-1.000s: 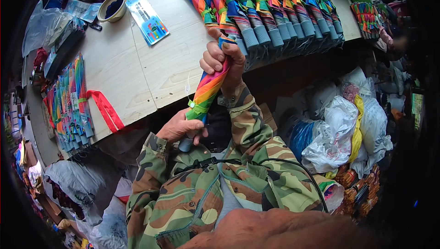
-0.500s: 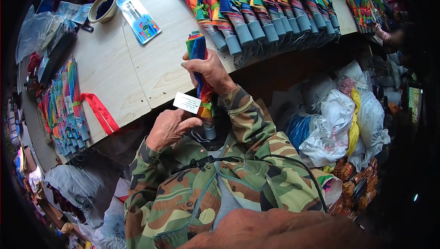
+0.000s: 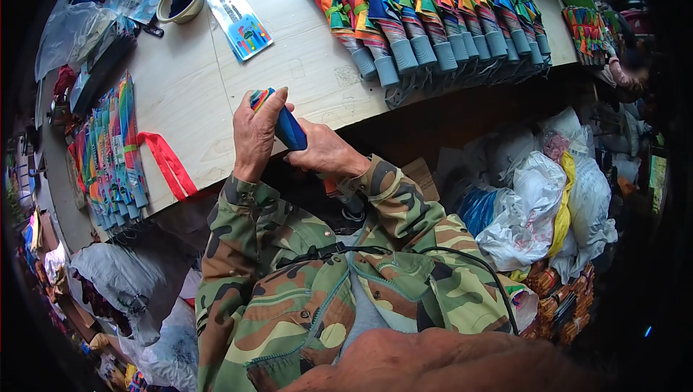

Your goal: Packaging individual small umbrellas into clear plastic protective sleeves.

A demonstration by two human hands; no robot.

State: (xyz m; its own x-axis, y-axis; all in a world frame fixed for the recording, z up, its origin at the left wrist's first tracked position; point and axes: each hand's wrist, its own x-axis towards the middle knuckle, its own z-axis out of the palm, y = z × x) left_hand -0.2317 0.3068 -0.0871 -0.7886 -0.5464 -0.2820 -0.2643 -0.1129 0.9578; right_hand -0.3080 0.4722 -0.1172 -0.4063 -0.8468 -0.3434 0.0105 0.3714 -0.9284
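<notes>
Left hand [image 3: 253,136]: ours is closed round the upper end of the umbrella [image 3: 290,131], thumb pointing up
Right hand [image 3: 326,149]: we have it clamped on the same umbrella, lower down
Umbrella: rolled and mostly blue where we see it, slanting between our hands at the front edge of the table [image 3: 180,78]; its lower part is largely hidden by our right hand
Row [image 3: 426,9]: rolled rainbow umbrellas side by side on our right, grey handles toward us
Packet [image 3: 237,15]: flat and pale blue, beyond our left hand
Bowl [image 3: 190,14]: cream, dark stuff inside, just beside the packet
Ribbon [image 3: 167,164]: red, lying at the table's edge, left of our hands
Pile [image 3: 112,154]: more umbrellas, farther left
Bags [image 3: 527,193]: whitish plastic, heaped on our right
</notes>
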